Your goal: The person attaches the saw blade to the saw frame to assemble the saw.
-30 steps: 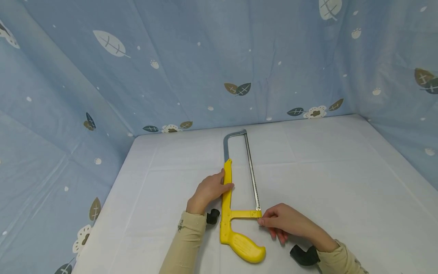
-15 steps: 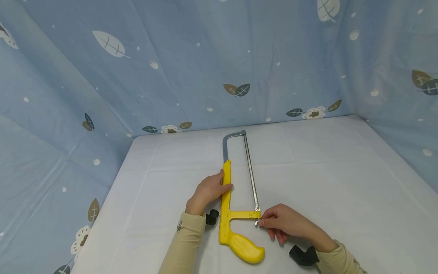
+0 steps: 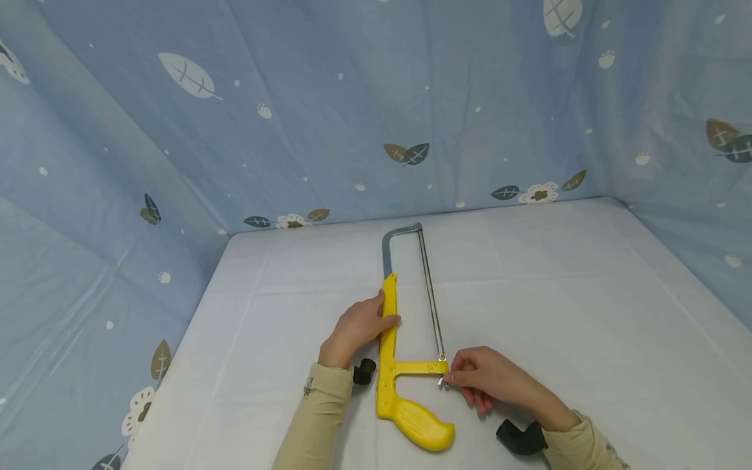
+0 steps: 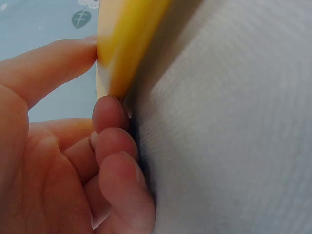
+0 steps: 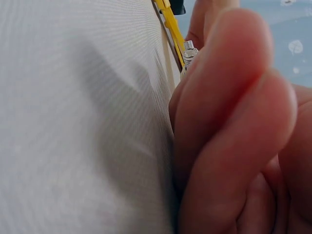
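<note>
A hacksaw (image 3: 387, 339) with a yellow frame and handle lies on the white-covered table, its grey front bow pointing away. Its thin metal blade (image 3: 431, 297) runs along the right side. My left hand (image 3: 360, 324) holds the yellow frame bar from the left, thumb across its top. In the left wrist view the fingertips (image 4: 111, 113) meet the bar's lower edge. At the blade's near end, below the yellow crosspiece, sits a small silver wing nut (image 3: 442, 381). My right hand (image 3: 499, 378) pinches at it with thumb and forefinger; the right wrist view partly hides this contact behind curled fingers (image 5: 234, 97).
Black wrist-camera mounts (image 3: 521, 438) sit by both wrists, close to the tabletop. A blue leaf-patterned curtain (image 3: 352, 98) rises behind the table (image 3: 564, 294) and on both sides.
The right thumb and forefinger have shifted slightly about the wing nut, which now shows more below the crosspiece. The blade looks narrower and darker. The left hand keeps its hold.
</note>
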Available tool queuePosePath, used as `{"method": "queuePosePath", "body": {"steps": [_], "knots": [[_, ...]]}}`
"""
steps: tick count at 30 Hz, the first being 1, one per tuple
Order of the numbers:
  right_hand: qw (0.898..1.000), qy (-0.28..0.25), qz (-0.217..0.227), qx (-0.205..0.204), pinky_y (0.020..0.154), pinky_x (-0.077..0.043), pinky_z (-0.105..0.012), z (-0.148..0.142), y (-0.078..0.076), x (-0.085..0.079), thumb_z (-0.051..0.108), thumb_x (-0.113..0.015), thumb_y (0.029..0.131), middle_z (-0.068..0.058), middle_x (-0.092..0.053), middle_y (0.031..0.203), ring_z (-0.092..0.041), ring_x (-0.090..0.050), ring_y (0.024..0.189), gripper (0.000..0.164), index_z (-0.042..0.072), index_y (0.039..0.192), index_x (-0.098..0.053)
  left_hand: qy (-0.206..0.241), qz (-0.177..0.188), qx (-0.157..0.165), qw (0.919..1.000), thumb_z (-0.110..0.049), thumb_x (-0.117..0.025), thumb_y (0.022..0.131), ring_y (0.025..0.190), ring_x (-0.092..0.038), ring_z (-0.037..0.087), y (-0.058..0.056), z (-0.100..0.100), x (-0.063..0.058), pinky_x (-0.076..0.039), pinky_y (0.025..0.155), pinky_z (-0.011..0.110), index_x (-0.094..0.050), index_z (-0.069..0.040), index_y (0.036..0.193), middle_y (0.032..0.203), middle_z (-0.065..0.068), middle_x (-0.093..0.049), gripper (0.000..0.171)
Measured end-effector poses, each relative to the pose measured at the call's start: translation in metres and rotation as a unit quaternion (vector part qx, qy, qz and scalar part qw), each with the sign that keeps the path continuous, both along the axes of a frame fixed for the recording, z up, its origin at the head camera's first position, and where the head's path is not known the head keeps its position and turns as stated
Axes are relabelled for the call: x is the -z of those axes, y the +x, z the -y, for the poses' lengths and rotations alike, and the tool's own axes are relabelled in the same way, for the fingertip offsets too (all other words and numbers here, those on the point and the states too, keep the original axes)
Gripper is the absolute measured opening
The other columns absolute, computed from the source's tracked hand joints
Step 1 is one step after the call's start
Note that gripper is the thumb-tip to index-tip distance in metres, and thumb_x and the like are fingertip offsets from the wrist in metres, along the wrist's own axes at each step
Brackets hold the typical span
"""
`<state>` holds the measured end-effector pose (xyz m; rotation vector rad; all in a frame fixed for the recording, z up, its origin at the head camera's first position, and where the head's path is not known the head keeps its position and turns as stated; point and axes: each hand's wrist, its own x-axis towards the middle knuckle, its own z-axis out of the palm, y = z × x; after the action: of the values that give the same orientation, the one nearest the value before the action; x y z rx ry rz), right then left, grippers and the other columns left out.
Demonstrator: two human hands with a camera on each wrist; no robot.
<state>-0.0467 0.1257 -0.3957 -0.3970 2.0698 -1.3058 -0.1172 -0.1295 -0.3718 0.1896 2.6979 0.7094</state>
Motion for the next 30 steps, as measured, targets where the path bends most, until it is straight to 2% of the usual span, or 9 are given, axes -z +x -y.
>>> {"method": "queuePosePath", "body": {"steps": [13, 30], "knots": [[1.000, 0.009, 0.001, 0.004, 0.036, -0.038, -0.025, 0.0005, -0.0002, -0.0001, 0.042, -0.061, 0.081, 0.000, -0.049, 0.049, -0.014, -0.045, 0.035, 0.032, 0.010, 0.084, -0.059, 0.003, -0.002, 0.004, 1.0000, -0.043, -0.056, 0.085, 0.081, -0.050, 0.016, 0.0000, 0.0003, -0.0002, -0.040, 0.072, 0.032, -0.024, -0.008, 0.142, 0.120, 0.008, -0.053, 0.074], [1.000, 0.018, -0.004, -0.004, 0.036, -0.039, -0.026, 0.0021, 0.0011, -0.0017, 0.042, -0.058, 0.083, 0.000, -0.050, 0.051, -0.013, -0.045, 0.036, 0.031, 0.011, 0.082, -0.062, -0.002, -0.003, 0.005, 1.0000, -0.043, -0.055, 0.085, 0.082, -0.050, 0.016, -0.0004, 0.0005, 0.0006, -0.040, 0.074, 0.033, -0.024, -0.008, 0.142, 0.121, 0.008, -0.053, 0.074]]}}
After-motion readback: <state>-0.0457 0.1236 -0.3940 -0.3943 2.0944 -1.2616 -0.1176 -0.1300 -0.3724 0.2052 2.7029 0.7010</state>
